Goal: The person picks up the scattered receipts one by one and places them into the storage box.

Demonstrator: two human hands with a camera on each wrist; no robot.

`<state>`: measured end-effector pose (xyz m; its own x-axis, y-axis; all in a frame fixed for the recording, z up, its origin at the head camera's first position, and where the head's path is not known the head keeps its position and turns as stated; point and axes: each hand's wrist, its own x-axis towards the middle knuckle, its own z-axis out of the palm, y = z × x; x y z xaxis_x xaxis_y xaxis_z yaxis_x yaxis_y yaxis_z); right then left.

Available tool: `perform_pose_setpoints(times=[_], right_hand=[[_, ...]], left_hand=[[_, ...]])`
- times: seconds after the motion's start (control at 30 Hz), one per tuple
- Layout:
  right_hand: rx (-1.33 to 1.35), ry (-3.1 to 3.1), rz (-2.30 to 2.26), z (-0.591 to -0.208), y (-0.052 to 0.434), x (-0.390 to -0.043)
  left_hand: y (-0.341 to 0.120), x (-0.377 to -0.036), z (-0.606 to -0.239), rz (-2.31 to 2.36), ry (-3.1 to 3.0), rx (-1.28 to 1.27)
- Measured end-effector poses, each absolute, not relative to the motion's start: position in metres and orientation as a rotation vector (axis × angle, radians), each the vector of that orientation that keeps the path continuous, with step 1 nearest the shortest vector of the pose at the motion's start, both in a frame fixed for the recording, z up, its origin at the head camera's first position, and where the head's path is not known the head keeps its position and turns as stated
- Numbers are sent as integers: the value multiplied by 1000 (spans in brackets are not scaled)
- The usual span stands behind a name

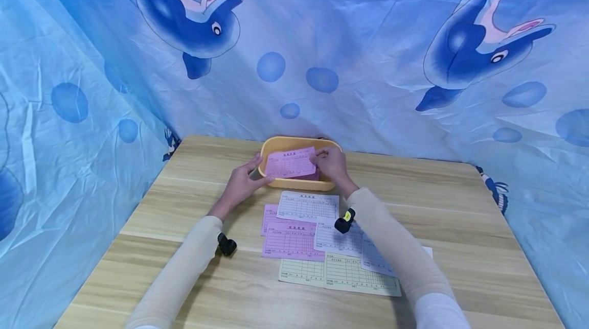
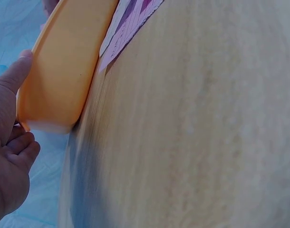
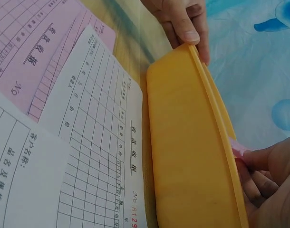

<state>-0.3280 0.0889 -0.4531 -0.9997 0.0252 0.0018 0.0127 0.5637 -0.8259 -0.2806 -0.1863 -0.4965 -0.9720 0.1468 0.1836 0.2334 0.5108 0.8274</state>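
A yellow plastic basket (image 1: pixel 301 184) stands near the table's back edge. At its left end, my left hand (image 1: pixel 240 182) holds the rim, thumb on the front side and fingers round the end, as the left wrist view shows. My right hand (image 1: pixel 332 163) reaches over the basket's right end and pinches a pink receipt slip (image 1: pixel 291 163) by its right edge. That slip lies tilted inside the basket, printed side up, over more pink paper (image 1: pixel 311 176). In the right wrist view, the basket wall (image 3: pixel 195 137) hides most of the pinched slip.
In front of the basket, overlapping receipt slips are spread on the wooden table (image 1: pixel 221 288): white slips (image 1: pixel 307 206), pink slips (image 1: pixel 292 241) and pale green slips (image 1: pixel 361 277). My right forearm passes over some of them. A blue dolphin-print curtain (image 1: pixel 368 114) hangs behind the table.
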Motion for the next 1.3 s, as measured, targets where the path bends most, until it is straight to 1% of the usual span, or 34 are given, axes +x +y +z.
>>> perform_pose_setpoints(times=[0.33,0.53,0.63,0.77,0.97,1.17,1.3], right_hand=[[52,-2799,1446,-456,92,-328],[109,-2813,1442,-446,107,-323],[174,-2792,1546,-440,117,-321],[292,-2712,1711,-428,131,-311],[462,-2652,1643,-411,155,-288],[497,-2662,1475,-403,189,-262],[457,-2705,1350,-406,212,-244]], left_hand=[[-184,-280,-500,-1469,-2659,-334],[-184,-279,-499,-1503,-2643,-347],[-184,-278,-499,-1505,-2640,-345],[-184,-278,-498,-1495,-2653,-341],[-187,-279,-496,-1485,-2656,-330],[-187,-281,-497,-1493,-2652,-349],[-186,-281,-496,-1511,-2644,-346]])
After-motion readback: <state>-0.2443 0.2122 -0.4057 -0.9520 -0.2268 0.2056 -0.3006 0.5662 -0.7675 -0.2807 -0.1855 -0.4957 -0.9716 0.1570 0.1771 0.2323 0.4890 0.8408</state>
